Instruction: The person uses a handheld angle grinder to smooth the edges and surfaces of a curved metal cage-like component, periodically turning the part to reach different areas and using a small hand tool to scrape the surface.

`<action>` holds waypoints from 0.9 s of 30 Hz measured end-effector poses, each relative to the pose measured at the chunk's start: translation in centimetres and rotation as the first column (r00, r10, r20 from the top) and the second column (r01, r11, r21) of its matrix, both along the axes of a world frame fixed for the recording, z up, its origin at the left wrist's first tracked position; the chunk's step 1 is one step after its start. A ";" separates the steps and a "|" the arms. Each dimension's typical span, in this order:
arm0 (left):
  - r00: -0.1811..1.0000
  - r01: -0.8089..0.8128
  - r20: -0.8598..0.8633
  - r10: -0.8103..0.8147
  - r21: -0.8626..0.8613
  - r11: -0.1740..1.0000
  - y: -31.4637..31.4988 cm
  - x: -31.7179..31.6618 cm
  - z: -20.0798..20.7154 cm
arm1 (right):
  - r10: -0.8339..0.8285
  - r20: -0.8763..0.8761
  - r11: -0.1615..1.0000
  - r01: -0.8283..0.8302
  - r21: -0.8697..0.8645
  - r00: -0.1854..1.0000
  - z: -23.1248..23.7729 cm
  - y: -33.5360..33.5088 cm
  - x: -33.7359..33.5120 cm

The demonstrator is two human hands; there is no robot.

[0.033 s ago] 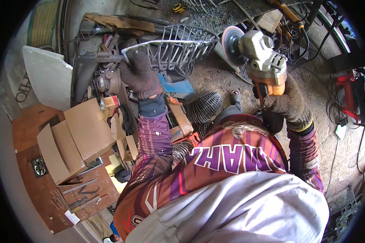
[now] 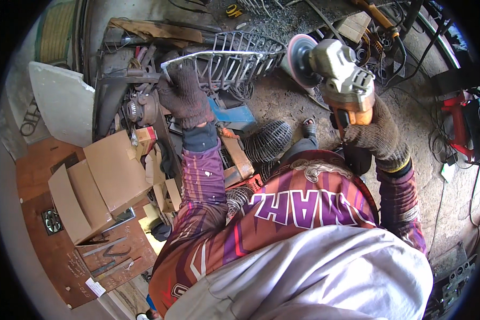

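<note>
My right hand [image 2: 380, 136], in a dark knitted glove, is closed around the orange-and-black body of an angle grinder [image 2: 342, 72]. The grinder is held up, with its round disc [image 2: 302, 60] facing left, apart from the metal cage [image 2: 234, 57]. This cage is a curved basket of grey metal bars with a bright top edge. My left hand [image 2: 185, 98], also gloved, grips the cage's left end; its fingertips are partly hidden. Whether the disc is spinning cannot be told.
A vise-like metal piece [image 2: 141, 109] stands left of my left hand. Nearer lie an open cardboard box [image 2: 114, 170] and a brown board [image 2: 48, 218]. Two dark wire coils, one [image 2: 269, 141] by my foot, sit on the floor. A red machine [image 2: 456, 125] with cables is at right.
The grinder and my right hand have shifted very slightly to the left, toward the cage. My left hand stays on the cage.
</note>
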State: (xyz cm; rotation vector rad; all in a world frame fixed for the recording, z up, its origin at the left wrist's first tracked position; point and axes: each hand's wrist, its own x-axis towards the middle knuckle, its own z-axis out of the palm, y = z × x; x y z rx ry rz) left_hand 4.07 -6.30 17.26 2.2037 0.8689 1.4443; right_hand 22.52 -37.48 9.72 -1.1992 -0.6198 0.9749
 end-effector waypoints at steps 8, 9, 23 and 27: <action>0.969 0.145 0.225 -0.106 -0.167 0.975 3.2 1.4 -4.2 | 0.022 0.009 0.999 -0.022 -0.027 1.000 0.5 3.1 -0.4; 0.967 0.145 0.236 -0.098 -0.191 0.971 3.4 1.4 -4.6 | 0.024 0.046 0.998 -0.021 -0.059 0.999 0.6 3.3 -0.4; 0.999 0.016 0.048 -0.005 -0.221 0.975 6.6 0.3 -7.8 | 0.089 0.192 0.979 -0.050 -0.196 0.977 2.7 5.5 0.8; 0.973 0.025 0.228 0.038 -0.268 0.963 7.1 0.8 -8.9 | 0.084 0.174 0.969 -0.039 -0.243 0.981 3.7 5.6 1.4</action>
